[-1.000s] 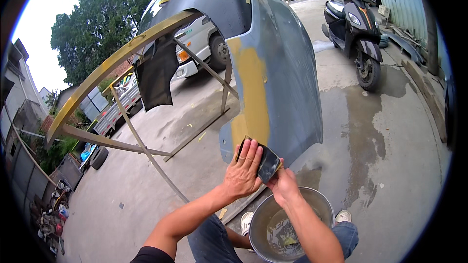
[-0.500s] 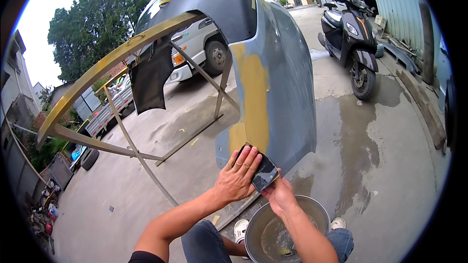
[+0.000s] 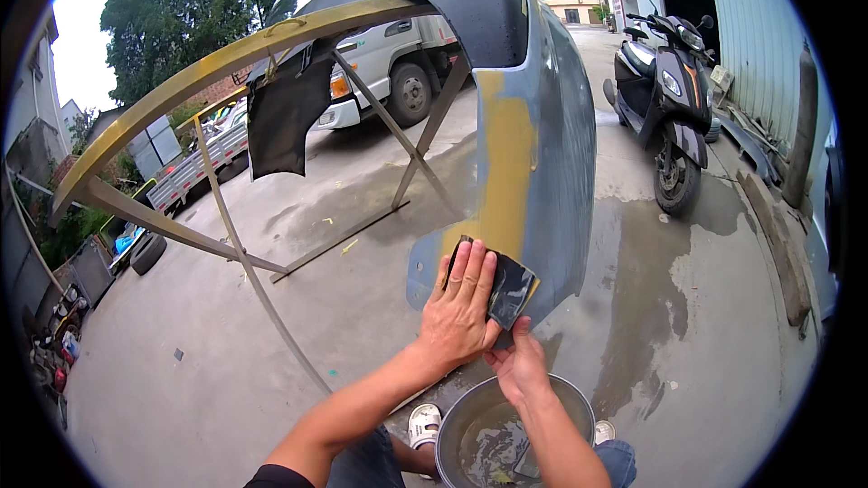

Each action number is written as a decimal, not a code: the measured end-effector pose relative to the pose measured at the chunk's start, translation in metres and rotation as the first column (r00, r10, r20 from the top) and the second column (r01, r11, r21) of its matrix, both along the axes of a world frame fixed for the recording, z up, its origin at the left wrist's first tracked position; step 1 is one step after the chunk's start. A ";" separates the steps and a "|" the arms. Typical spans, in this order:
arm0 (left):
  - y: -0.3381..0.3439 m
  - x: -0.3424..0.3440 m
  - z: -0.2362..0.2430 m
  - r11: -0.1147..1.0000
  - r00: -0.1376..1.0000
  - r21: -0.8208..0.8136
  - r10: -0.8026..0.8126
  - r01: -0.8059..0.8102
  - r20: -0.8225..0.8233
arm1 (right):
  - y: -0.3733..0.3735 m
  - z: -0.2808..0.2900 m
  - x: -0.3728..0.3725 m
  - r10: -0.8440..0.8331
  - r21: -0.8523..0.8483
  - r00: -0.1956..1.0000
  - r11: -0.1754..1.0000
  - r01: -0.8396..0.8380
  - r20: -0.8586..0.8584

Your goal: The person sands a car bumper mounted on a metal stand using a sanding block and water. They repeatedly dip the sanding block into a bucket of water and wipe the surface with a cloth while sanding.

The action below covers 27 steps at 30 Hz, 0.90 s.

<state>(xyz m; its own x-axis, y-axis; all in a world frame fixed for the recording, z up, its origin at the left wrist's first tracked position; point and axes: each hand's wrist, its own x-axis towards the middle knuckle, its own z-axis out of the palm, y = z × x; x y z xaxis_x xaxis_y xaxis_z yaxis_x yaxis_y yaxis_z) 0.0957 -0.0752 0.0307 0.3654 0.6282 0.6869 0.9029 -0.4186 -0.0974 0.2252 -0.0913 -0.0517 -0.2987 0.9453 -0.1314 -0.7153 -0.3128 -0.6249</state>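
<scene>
A blue-grey car bumper (image 3: 561, 163) stands before me with a strip of yellow filler (image 3: 506, 154) down its edge. My left hand (image 3: 459, 312) presses a black sheet of sandpaper (image 3: 514, 291) against the lower part, fingers stretched over it. The sandpaper looks wet and shiny, and its far corner sticks out past the fingers. Just below, my right hand (image 3: 522, 368) pinches the bumper's bottom edge, thumb in front; its other fingers are partly hidden. Under that hand sits a round metal basin (image 3: 445, 447) of cloudy water, with a dark flat piece in it.
A yellowed metal frame (image 3: 172, 99) with crossed legs stands at the left, a black panel (image 3: 287, 117) hanging from it. Behind are a white truck (image 3: 398, 59) and, to the right, a parked scooter (image 3: 669, 99). Wet patches mark the concrete (image 3: 633, 307).
My left hand and the sandpaper have shifted slightly up the bumper. My right hand now sits apart from the sandpaper's corner, lower on the bumper. The whole view has turned a little.
</scene>
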 end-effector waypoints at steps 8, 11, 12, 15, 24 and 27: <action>-0.022 -0.005 -0.064 0.999 0.990 0.037 -0.036 0.031 0.140 | 0.002 -0.007 0.003 0.023 0.034 0.999 0.999 -0.024 0.026; -0.012 -0.006 -0.038 0.999 0.989 0.009 -0.032 0.031 0.147 | 0.001 -0.004 -0.002 0.001 0.017 0.999 1.000 -0.002 0.038; -0.001 -0.002 -0.018 0.999 0.986 0.000 -0.034 0.035 0.165 | 0.001 -0.002 -0.001 -0.009 -0.003 0.998 1.000 0.009 0.060; 0.023 0.010 0.017 0.997 0.971 0.048 -0.070 0.061 0.228 | 0.006 -0.006 0.013 0.026 -0.033 0.994 0.999 -0.022 0.105; 0.011 -0.013 -0.005 0.997 0.965 0.003 -0.081 0.083 0.250 | 0.008 -0.011 0.009 0.011 -0.015 0.998 1.000 -0.010 0.065; 0.026 -0.027 0.007 0.994 0.975 0.040 -0.110 0.105 0.192 | 0.004 0.002 0.015 0.014 -0.013 0.995 1.000 -0.013 0.096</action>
<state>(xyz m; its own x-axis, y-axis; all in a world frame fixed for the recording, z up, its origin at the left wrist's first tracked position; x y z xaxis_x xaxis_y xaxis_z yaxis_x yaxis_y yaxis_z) 0.0685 -0.0496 0.0381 0.2881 0.5707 0.7689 0.8558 -0.5137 0.0607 0.2406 -0.0868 -0.0498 -0.2970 0.9393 -0.1716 -0.6476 -0.3302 -0.6867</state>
